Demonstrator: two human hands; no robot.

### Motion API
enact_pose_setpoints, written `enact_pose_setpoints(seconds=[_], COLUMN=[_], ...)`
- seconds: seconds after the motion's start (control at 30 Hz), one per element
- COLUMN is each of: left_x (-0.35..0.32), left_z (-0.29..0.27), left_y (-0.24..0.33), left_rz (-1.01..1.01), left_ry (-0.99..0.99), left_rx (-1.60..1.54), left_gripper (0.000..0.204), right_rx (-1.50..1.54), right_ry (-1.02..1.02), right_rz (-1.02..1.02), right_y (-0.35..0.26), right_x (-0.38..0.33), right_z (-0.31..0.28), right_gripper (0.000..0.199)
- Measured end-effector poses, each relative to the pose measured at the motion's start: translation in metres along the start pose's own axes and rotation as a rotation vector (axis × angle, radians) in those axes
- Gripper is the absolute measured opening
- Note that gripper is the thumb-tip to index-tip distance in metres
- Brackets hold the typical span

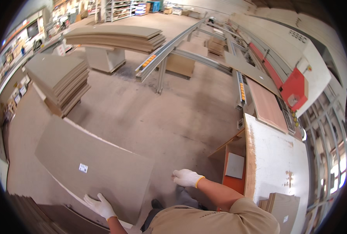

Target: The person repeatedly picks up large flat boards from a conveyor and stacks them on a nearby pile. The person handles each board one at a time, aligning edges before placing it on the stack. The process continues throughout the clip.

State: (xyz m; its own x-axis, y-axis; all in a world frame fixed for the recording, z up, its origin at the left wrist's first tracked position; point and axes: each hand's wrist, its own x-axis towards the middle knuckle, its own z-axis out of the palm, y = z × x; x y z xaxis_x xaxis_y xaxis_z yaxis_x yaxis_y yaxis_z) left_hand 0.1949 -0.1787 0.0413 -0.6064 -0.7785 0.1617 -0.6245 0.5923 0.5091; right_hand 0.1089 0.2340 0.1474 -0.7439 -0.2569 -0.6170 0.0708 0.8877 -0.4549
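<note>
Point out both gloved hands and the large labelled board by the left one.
Left hand [100, 206]: head view, on its gloved back.
Right hand [188, 178]: head view, on its gloved back.
Large labelled board [103, 163]: head view, near the middle of its flat face.

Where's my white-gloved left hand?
Your left hand is lower left in the head view, at the near edge of the rectangular grey-brown board, below its white label.

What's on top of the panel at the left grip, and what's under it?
A small white label is on the panel; the left grip is at its near edge. The panel covers whatever lies directly beneath, so that can't be seen.
</note>
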Motion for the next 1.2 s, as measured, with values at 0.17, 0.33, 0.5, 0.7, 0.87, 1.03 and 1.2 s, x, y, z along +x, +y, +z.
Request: enact_pose_setpoints(seconds=[0.17, 0.33, 0.5, 0.7, 0.87, 1.03, 1.2], left_x=[-0.011, -0.018, -0.048, -0.125, -0.199, -0.276, -0.342], left_z=[0.008, 0.013, 0.034, 0.093, 0.116, 0.122, 0.209], left_y=[0.071, 0.142, 0.207, 0.294, 0.403, 0.516, 0.631], left_rz=[0.175, 0.38, 0.56, 0.805, 1.04, 0.823, 0.225], left_ry=[-0.138, -0.244, -0.362, -0.548, -0.991, -1.51, -2.082], left_rx=[-0.223, -0.47, -0.58, -0.773, -0.888, -0.945, -1.093], left_gripper=[0.065, 0.061, 0.057, 0.046, 0.039, 0.034, 0.046], right_rx=[0.033, -0.127, -0.289, -0.219, -0.406, -0.365, -0.355], right_ry=[0.139, 0.323, 0.635, 1.098, 1.165, 0.897, 0.965], right_rz=[0.034, 0.281, 0.384, 0.588, 0.524, 0.519, 0.388], right_y=[0.052, 0.093, 0.2, 0.334, 0.355, 0.322, 0.322], right_x=[-0.034, -0.083, -0.144, -0.237, -0.23, -0.24, -0.238], right_z=[-0.027, -0.103, -0.153, -0.107, -0.059, -0.097, -0.1], right_gripper=[0.038, 0.035, 0.029, 0.027, 0.033, 0.042, 0.041])
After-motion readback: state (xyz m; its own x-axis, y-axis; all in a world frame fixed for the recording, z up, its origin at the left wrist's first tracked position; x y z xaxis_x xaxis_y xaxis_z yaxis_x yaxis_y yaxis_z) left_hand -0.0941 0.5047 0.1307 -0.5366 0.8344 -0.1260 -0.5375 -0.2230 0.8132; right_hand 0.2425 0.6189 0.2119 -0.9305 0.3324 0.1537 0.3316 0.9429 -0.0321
